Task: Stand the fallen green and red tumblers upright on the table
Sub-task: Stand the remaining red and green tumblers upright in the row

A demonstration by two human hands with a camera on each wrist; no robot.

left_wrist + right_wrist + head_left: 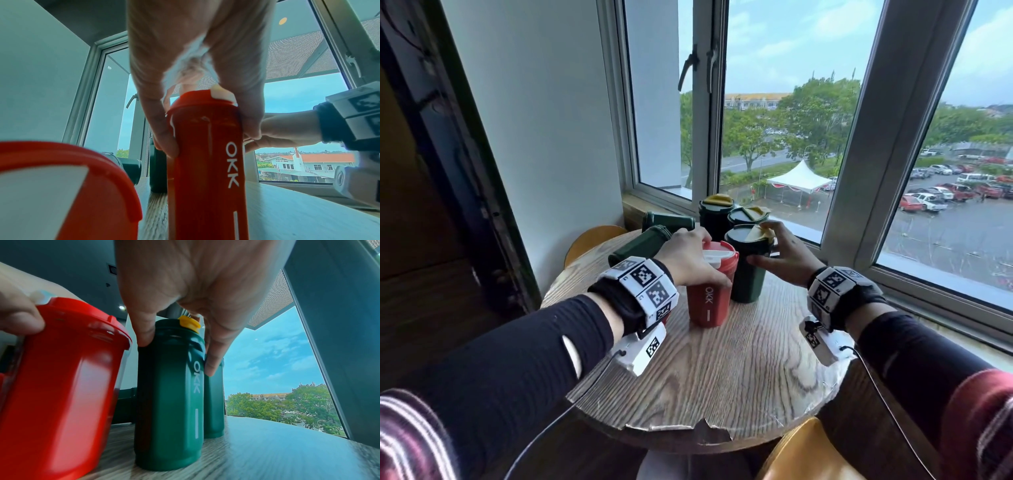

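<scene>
A red tumbler (pixel 710 291) (pixel 205 178) stands upright on the round wooden table (pixel 739 377); my left hand (pixel 702 260) (pixel 207 136) grips it from above around the lid. Just right of it a green tumbler (pixel 748 270) (pixel 170 394) with a yellow flap stands upright, and my right hand (pixel 774 253) (pixel 177 352) holds its top between thumb and fingers. Two green tumblers (pixel 640 245) (pixel 667 221) lie on their sides at the back left. A second red tumbler (pixel 61 186) sits close under my left wrist; its pose is unclear.
Two more green tumblers (pixel 715 212) (pixel 748 216) stand upright at the back by the window sill (pixel 893 284). Yellow chair backs show at the far left (pixel 592 240) and near right (pixel 808 452). The table's near edge (pixel 705 428) is chipped.
</scene>
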